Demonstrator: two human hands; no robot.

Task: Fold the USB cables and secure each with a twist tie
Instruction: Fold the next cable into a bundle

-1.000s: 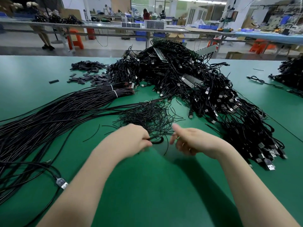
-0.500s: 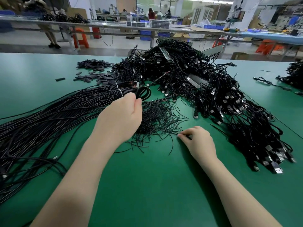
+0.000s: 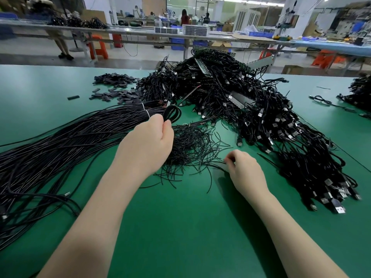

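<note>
Two hands share the job: left hand (image 3: 147, 144) grips a coiled black USB cable (image 3: 172, 114) folded, while right hand (image 3: 244, 167) pinches a thin black twist tie (image 3: 215, 165) from the loose heap to bind it.

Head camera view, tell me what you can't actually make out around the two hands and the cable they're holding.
- Left hand: its back faces the head camera, hiding the fingers' grip on the folded cable loop.
- Folded cable loop: whether a tie already binds it is hidden behind that hand.
- Right hand: its fingertips pinch at the twist tie pile; strands too thin to tell how many.
- Straight cable bundle: cut off by the left edge.
</note>
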